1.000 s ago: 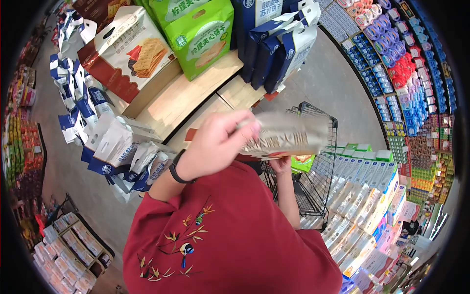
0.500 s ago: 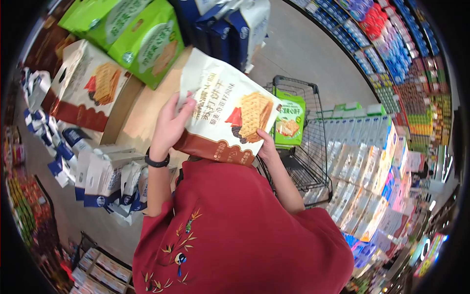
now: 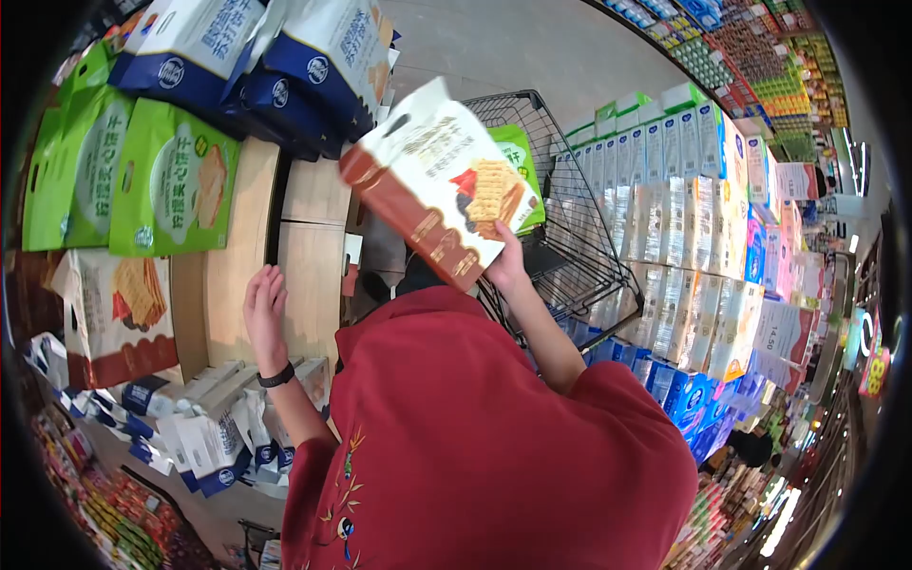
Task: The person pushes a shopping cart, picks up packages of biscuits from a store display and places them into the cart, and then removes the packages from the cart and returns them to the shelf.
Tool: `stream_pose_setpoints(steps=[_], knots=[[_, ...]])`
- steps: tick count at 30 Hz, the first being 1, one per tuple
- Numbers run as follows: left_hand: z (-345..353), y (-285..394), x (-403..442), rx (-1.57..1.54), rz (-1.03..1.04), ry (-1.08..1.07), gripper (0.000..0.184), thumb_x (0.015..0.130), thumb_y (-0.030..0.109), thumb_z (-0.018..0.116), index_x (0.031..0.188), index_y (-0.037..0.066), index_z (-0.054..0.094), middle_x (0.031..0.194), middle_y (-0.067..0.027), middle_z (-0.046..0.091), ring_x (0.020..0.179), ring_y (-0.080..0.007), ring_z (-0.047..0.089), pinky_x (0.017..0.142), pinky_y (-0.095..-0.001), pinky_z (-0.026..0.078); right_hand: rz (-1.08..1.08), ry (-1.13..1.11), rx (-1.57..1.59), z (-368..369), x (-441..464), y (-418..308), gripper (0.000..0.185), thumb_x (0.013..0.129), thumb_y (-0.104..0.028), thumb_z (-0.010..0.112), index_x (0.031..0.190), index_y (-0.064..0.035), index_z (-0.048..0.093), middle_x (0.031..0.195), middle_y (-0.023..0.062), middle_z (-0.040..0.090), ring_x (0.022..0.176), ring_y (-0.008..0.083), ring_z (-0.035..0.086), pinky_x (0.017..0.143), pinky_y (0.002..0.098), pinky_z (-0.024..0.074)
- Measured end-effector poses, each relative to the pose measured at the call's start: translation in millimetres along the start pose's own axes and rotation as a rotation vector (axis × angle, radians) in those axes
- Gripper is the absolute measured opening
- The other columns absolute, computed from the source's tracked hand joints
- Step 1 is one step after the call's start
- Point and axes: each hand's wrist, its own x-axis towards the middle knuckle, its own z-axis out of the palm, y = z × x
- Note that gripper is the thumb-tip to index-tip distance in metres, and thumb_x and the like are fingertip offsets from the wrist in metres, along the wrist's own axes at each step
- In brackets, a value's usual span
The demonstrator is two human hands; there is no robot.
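My right hand (image 3: pixel 508 258) grips the lower right edge of a white and brown bag of crackers (image 3: pixel 432 180). The bag is tilted, its printed front faces up, and it hangs over the near side of a black wire shopping cart (image 3: pixel 594 204). Partly behind it, a green cracker bag (image 3: pixel 524 157) lies in the cart. My left hand (image 3: pixel 265 299), a black band on its wrist, is open and holds nothing. It hovers above a pale wooden display shelf (image 3: pixel 309 256), fingers loosely extended.
On the display at left stand green cracker bags (image 3: pixel 176 180), blue and white bags (image 3: pixel 328 66) and another brown and white bag (image 3: pixel 119 313). More blue and white bags (image 3: pixel 214 442) lie lower left. Stacked cartons (image 3: pixel 684 218) rise right of the cart.
My left hand has let go of the cracker bag and moved left and down. The bag, now in my right hand alone, has turned. The view has swung right, toward the cart.
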Motion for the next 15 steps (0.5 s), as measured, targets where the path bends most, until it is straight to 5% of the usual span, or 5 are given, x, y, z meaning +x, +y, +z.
stream_pose_setpoints(steps=[7, 15], knots=[[60, 6, 26, 0.107, -0.046, -0.111, 0.041, 0.102, 0.027, 0.05, 0.134, 0.002, 0.052, 0.133, -0.014, 0.059, 0.126, -0.0225, 0.055, 0.106, -0.0371, 0.041, -0.221, 0.185, 0.078, -78, 30, -82, 0.041, 0.097, -0.025, 0.056, 0.133, -0.0064, 0.05, 0.129, 0.0096, 0.061, 0.118, 0.0271, 0.059, 0.105, 0.0445, 0.0446], [151, 35, 49, 0.326, -0.083, -0.259, 0.037, 0.102, 0.03, 0.053, 0.129, 0.005, 0.056, 0.129, -0.0094, 0.062, 0.12, -0.0187, 0.058, 0.1, -0.0342, 0.043, -0.21, 0.303, 0.111, -181, 81, -102, 0.042, 0.095, -0.023, 0.062, 0.132, -0.0071, 0.051, 0.129, 0.0076, 0.062, 0.118, 0.0252, 0.059, 0.101, 0.0435, 0.0465]])
